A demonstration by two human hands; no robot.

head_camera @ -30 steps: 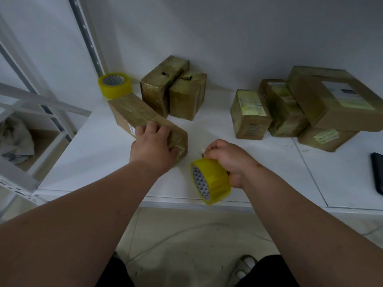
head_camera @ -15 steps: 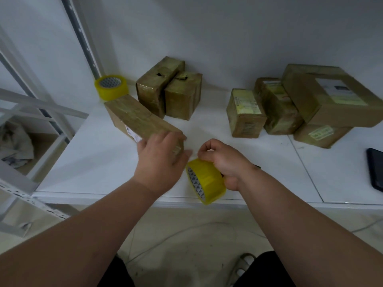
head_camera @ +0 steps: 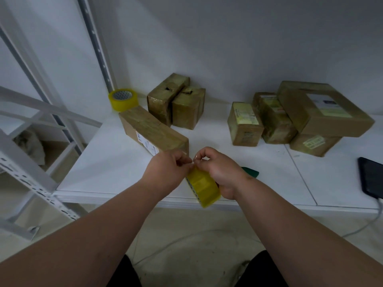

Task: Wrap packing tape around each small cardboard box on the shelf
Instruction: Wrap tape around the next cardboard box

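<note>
My right hand (head_camera: pixel 221 172) grips a yellow tape roll (head_camera: pixel 204 188) over the front edge of the white shelf (head_camera: pixel 107 162). My left hand (head_camera: pixel 165 172) has its fingertips pinched at the top of that roll, beside the right thumb; the tape end itself is too small to make out. Just beyond my hands a long cardboard box (head_camera: pixel 151 129) lies at an angle, untouched. Two taped boxes (head_camera: pixel 176 102) stand at the back wall. Several more boxes (head_camera: pixel 244 125) sit to the right, with a large flat box (head_camera: pixel 323 108) stacked on top.
A second yellow tape roll (head_camera: pixel 123 99) rests in the back left corner by the shelf upright (head_camera: pixel 97 48). A green object (head_camera: pixel 249 172) peeks out behind my right wrist. A black phone (head_camera: pixel 372 177) with a cable lies at the right edge. Shelf framing stands at left.
My left hand left the long box and came over to the tape roll, where it now pinches at the top. My right hand kept the roll and tilted it slightly.
</note>
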